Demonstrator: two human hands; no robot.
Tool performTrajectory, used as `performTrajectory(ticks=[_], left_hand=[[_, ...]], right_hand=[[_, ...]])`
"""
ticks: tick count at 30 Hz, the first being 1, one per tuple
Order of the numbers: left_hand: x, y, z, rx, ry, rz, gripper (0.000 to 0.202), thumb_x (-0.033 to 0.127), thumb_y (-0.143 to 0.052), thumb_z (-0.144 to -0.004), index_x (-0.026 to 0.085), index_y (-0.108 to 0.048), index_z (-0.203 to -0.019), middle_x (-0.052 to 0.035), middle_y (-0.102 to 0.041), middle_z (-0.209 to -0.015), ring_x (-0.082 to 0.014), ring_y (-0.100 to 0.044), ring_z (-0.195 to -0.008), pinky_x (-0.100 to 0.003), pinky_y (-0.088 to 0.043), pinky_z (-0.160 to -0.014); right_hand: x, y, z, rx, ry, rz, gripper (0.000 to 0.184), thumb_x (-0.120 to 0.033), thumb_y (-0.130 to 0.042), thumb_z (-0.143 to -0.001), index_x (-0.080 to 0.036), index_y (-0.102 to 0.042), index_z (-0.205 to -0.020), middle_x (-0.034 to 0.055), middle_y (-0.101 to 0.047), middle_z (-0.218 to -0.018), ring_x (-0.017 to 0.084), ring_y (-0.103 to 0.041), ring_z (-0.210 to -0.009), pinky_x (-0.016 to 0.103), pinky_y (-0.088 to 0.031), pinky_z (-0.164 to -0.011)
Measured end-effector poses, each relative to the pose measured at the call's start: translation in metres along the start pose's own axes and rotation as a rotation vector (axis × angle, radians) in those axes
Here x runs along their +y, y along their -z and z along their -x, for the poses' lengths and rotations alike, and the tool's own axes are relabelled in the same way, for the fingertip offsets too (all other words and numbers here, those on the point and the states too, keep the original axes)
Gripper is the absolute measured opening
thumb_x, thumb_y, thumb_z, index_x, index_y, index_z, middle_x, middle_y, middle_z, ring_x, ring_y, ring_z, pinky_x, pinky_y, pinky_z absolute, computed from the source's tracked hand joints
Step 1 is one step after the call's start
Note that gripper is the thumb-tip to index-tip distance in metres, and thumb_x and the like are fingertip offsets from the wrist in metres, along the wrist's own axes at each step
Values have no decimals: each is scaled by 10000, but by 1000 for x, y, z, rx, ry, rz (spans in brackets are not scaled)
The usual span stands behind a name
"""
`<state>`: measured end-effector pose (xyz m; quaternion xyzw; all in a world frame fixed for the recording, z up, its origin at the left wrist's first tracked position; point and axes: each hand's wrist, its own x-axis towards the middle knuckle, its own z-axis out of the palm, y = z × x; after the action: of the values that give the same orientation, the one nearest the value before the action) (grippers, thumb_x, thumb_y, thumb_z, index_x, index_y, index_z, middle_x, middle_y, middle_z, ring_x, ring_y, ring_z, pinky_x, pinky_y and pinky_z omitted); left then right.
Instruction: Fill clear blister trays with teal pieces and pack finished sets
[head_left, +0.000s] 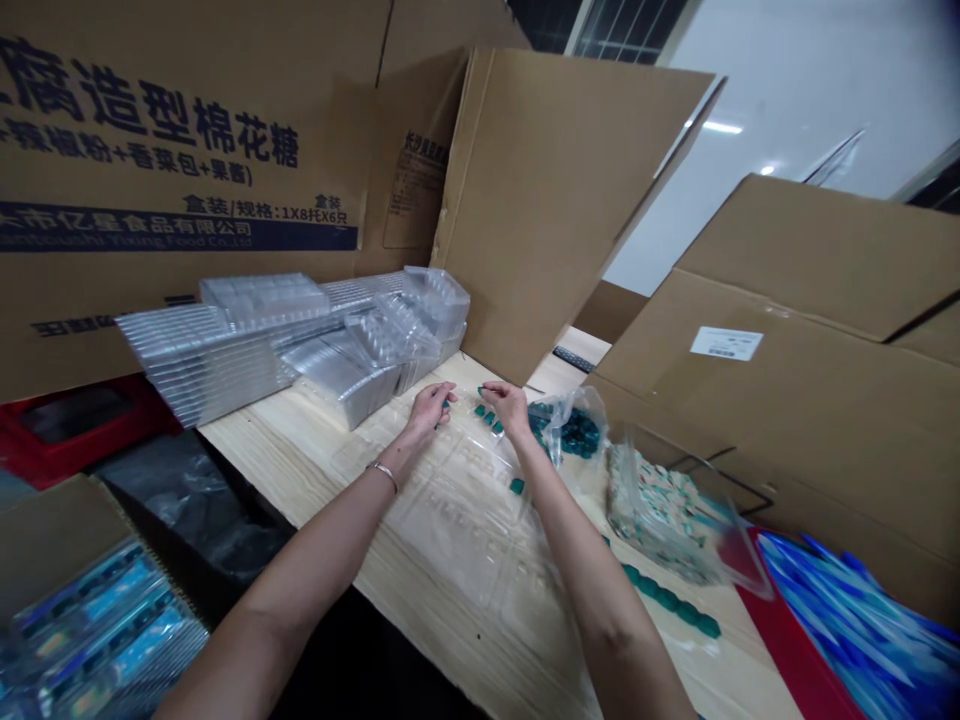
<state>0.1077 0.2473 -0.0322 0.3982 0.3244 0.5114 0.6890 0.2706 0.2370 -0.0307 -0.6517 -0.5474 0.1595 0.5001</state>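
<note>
My left hand (433,406) is closed over the far part of the clear plastic trays, with bits of dark green showing between its fingers. Just to its right, my right hand (508,404) pinches a small dark green piece (481,391) in its fingertips. Below the pinch, green pieces (489,417) sit in the tray in a short line. Another green piece (517,487) lies nearer me, left of my right forearm. Several clear trays (457,490) are laid out flat on the wooden table (285,465); their edges are hard to make out.
Stacked clear trays (217,350) stand at the back left. An open bag of green pieces (581,430) and a clear tub of small packets (664,500) are on the right, near a row of green pieces (667,598). Cardboard boxes (555,200) rise behind. A red bin (787,620) holds blue wrappers.
</note>
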Motion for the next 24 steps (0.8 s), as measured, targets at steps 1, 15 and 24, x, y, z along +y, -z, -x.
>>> performTrajectory(ticks=[1, 15, 24], left_hand=[[1, 1, 0, -1, 12, 28, 221, 318, -599, -740, 122, -613, -841, 2, -531, -669, -10, -319, -392, -157, -155, -357], [13, 7, 1, -52, 271, 509, 233, 221, -423, -867, 85, -572, -749, -24, -495, -608, -23, -342, -407, -129, -260, -351], [3, 10, -11, 94, 197, 512, 208, 240, -435, -854, 134, -525, -699, -9, -498, -581, -90, -494, -535, -198, -433, -501]], right_hand=[[4, -2, -3, -10, 12, 54, 205, -265, -613, -680, -135, -686, -821, 57, -699, -778, 167, -632, -677, 282, -483, -664], [7, -25, -4, -151, 126, 498, 114, -151, -598, -693, -154, -708, -724, 114, -693, -825, 223, -584, -873, 297, -408, -807], [-50, -24, 41, -182, 276, 86, 242, -350, -565, -758, -165, -640, -895, 50, -632, -788, 156, -561, -692, 266, -458, -675]])
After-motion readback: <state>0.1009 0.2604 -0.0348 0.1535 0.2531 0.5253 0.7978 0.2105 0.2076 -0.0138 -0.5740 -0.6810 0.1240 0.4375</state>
